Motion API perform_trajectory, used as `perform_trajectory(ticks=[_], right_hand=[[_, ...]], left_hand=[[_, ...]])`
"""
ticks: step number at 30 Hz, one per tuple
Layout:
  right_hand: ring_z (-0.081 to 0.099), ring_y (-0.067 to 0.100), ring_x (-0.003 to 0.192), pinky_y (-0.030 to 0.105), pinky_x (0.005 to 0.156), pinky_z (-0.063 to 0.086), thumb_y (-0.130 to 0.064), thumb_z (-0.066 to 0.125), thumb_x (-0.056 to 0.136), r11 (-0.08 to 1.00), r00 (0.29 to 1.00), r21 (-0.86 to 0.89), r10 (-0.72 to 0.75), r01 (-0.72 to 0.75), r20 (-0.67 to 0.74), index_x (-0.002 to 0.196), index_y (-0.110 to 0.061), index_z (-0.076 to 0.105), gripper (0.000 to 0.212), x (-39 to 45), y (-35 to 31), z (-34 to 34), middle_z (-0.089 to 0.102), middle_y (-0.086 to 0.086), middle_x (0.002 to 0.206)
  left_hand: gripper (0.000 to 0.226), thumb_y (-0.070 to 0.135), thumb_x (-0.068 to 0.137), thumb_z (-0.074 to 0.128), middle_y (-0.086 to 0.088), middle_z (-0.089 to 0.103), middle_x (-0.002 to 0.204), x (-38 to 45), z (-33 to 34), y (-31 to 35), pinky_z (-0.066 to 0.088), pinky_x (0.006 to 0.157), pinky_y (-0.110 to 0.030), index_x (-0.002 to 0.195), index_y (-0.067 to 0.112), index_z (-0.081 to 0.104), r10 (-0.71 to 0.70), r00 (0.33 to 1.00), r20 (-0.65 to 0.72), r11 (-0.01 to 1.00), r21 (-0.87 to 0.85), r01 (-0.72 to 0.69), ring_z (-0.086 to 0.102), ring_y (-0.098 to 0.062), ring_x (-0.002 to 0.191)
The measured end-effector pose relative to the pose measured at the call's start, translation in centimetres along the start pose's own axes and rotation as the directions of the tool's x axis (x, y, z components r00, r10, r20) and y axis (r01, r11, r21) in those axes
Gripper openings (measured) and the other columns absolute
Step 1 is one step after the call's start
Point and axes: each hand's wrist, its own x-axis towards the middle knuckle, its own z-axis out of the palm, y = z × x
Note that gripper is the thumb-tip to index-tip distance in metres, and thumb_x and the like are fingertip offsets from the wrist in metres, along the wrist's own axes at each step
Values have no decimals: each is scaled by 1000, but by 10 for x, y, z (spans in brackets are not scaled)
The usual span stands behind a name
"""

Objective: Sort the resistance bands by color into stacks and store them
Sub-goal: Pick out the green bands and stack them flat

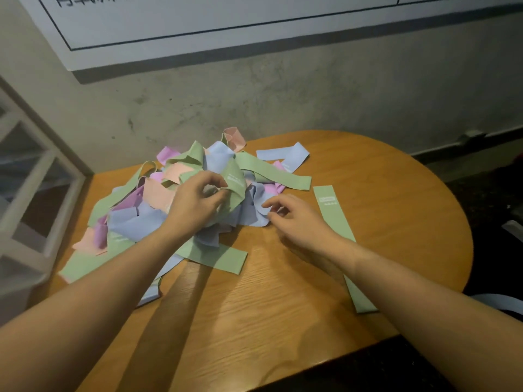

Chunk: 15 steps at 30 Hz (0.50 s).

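Observation:
A tangled heap of resistance bands (147, 199) in green, blue, pink and purple covers the left and middle of the wooden table (382, 179). My left hand (195, 199) pinches a green band (235, 182) with white print on top of the heap. My right hand (294, 219) rests at the heap's right edge, fingers loosely curled, its fingertips at a blue band (259, 202). One green band (334, 213) lies flat and straight by itself right of the heap, partly under my right forearm. A blue band (285, 155) lies apart at the back.
The table stands against a grey concrete wall (283, 94) with a white board above. A white framed shelf (25, 171) stands to the left. Dark floor shows beyond the table's rounded right edge. Bare wood shows at the front and right.

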Motion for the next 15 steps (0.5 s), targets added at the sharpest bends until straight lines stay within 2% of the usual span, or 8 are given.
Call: perform_trajectory(ticks=[3,7,9,12,15], right_hand=[[59,10,84,27,79,52,-16,60,96,987,999,155,34,-30,-21,103,-38,64,23,-7,-16,-2,63,-10,97],[65,16,87,23,69,53,-13,60,97,948,995,309,91,-78,-30,109,-28,67,20,-16,-40,-6,68,4,100],[67,14,81,26,68,54,-14,60,97,909,990,400,137,-120,-16,111,-24,67,19,-20,-52,-5,71,3,90],[69,10,76,31,72,54,-27,55,102,863,978,462,201,-204,56,116,-23,64,17,-26,-66,0,76,-1,81],[68,11,81,28,71,53,-39,55,102,864,977,458,201,-210,68,121,-23,63,26,-31,-76,9,77,1,92]], left_hand=[[14,10,92,67,6,64,95,-12,-9,11,53,80,-26,93,23,63,27,998,51,993,-116,-21,59,-9,88],[18,5,92,66,7,64,90,-26,-20,22,55,77,-29,91,23,63,81,993,82,982,-177,-65,62,-15,84],[16,6,94,65,9,64,92,-34,-25,26,55,73,-28,94,22,64,62,995,76,973,-226,-43,63,-14,83],[14,11,95,66,11,65,99,-43,-31,29,55,70,-25,98,25,64,-5,998,61,942,-335,26,63,-12,87],[9,17,96,67,13,66,100,-50,-36,30,56,72,-31,101,24,66,-76,997,34,913,-400,83,62,-17,98]])
